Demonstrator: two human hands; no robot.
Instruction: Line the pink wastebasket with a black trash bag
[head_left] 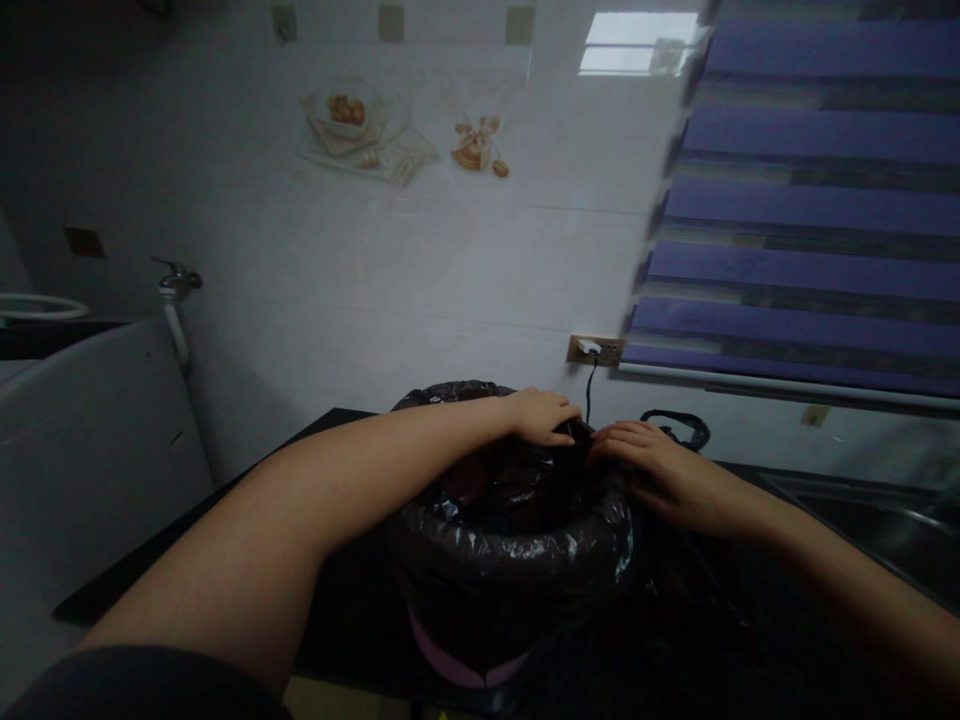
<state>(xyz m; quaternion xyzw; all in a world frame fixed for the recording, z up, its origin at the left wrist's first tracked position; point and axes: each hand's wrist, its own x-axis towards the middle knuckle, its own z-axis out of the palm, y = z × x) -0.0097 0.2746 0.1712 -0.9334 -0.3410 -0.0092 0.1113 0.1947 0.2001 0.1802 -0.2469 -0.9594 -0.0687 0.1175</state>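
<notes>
A black plastic bag (510,555) lines a round bin, its edge folded outward over the rim. The bin's pink side (457,660) shows below the bag. My left hand (544,417) reaches across the bin to its far right rim, fingers closed on the bag's edge. Close beside it, my right hand (649,465) pinches the bag at the right side of the rim. Loose black plastic hangs to the right of the bin, under my right hand. The bin's inside is dark, with shiny folds of plastic.
The bin stands on a dark counter (337,610). A metal sink (862,515) lies at the right. Behind are a wall outlet (595,350) with a plugged cord, a black loop (682,422) and a purple striped blind (802,220). A faucet (177,277) is at the left.
</notes>
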